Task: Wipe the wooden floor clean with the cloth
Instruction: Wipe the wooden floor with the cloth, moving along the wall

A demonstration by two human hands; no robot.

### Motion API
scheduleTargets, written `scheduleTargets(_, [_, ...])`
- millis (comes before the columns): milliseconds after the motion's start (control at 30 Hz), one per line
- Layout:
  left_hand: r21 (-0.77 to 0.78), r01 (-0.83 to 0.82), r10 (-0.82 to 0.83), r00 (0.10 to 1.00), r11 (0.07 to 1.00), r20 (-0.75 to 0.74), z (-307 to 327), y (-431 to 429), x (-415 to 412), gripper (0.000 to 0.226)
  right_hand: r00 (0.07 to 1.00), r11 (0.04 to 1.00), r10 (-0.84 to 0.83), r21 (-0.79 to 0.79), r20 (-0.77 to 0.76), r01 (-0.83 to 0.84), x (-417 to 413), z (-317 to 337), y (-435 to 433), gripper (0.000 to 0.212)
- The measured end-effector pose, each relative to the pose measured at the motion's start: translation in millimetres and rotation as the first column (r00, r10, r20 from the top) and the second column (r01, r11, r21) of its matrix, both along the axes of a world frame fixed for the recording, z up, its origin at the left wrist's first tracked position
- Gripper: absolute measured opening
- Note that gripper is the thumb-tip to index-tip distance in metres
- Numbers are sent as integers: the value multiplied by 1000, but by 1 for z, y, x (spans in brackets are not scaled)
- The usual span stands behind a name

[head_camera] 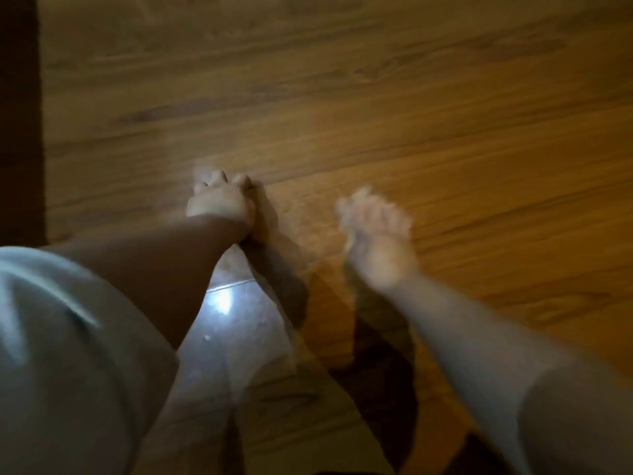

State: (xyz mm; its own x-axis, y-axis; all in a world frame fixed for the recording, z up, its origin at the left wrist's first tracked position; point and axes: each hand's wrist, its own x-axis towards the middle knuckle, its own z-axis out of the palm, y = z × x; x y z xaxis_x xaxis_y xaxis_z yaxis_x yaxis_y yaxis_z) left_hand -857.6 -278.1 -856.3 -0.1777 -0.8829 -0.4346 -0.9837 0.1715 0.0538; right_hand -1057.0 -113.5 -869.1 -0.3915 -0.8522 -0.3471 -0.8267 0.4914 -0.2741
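Note:
The wooden floor (376, 97) fills the view, its planks running left to right. No cloth shows anywhere. My left hand (219, 200) rests on the floor left of centre with its fingers curled under, knuckles forward, and I see nothing in it. To its right my right hand (376, 228) hovers just above the planks. It is smeared by motion blur, its fingers loosely spread and holding nothing. Both forearms reach in from the bottom of the frame and cast dark shadows on the floor.
A dark strip (20, 114), a rug or furniture edge, runs down the left side. My pale clothed knee (51, 354) fills the lower left. A bright lamp reflection (219, 299) glares on the floor between my arms.

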Motion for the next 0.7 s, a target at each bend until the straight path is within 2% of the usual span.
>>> scheduleTargets(33, [14, -9, 9, 1000, 1000, -12, 2, -7, -1, 33, 994, 995, 104, -3, 27, -104, 18, -2, 5, 59])
scheduleTargets(100, [-22, 18, -19, 997, 1000, -71, -2, -20, 3, 38, 946, 942, 323, 98, 4, -322, 45, -17, 7, 64])
scheduleTargets(167, [15, 33, -31, 993, 999, -115, -11, -28, 6, 49, 827, 811, 561, 175, 39, -558, 67, -24, 9, 65])
scheduleTargets(200, [38, 27, -22, 992, 999, -122, -16, -30, 7, 54, 796, 789, 599, 111, 88, -605, 65, -25, 7, 64])
scheduleTargets(233, [32, 21, -17, 994, 999, -110, -24, -29, 9, 56, 812, 818, 570, 8, 124, -575, 55, -27, 0, 64])
scheduleTargets(300, [-62, 44, -49, 996, 997, -71, -36, -24, 10, 58, 931, 929, 364, -69, -17, -365, 8, -19, -28, 64])
scheduleTargets(333, [-103, 63, -69, 996, 993, -57, -39, -22, 10, 59, 987, 988, 120, -86, -105, -130, -25, -18, -44, 64])
scheduleTargets(367, [-131, 74, -80, 996, 989, -44, -41, -21, 10, 59, 973, 981, -176, -112, -148, 160, -62, -17, -61, 62])
scheduleTargets(400, [-146, 70, -75, 997, 987, -30, -42, -22, 10, 59, 905, 909, -413, -109, -106, 402, -87, -17, -78, 60])
scheduleTargets(433, [-155, 62, -66, 998, 986, -23, -43, -22, 10, 59, 841, 842, -537, -97, -66, 530, -95, -14, -88, 60])
scheduleTargets(467, [-158, 52, -57, 998, 986, -25, -43, -20, 8, 58, 848, 851, -524, -100, -80, 516, -86, -16, -91, 61])
scheduleTargets(500, [-169, 39, -45, 998, 985, -33, -44, -17, 6, 57, 910, 915, -395, -145, -127, 377, -68, -23, -90, 63])
scheduleTargets(533, [-187, 22, -31, 998, 982, -46, -45, -15, 5, 56, 974, 969, -179, -194, -135, 151, -42, -28, -85, 64])
scheduleTargets(567, [-203, 3, -15, 998, 979, -58, -47, -13, 4, 56, 991, 972, 64, -220, -114, -88, -15, -30, -82, 64])
scheduleTargets(633, [-219, -6, -9, 998, 976, -66, -48, -11, 4, 56, 891, 869, 455, -220, 6, -443, 26, -33, -71, 60])
scheduleTargets(700, [-212, 2, -15, 998, 977, -61, -48, -13, 5, 56, 763, 749, 646, -219, 30, -625, 15, -28, -85, 64])
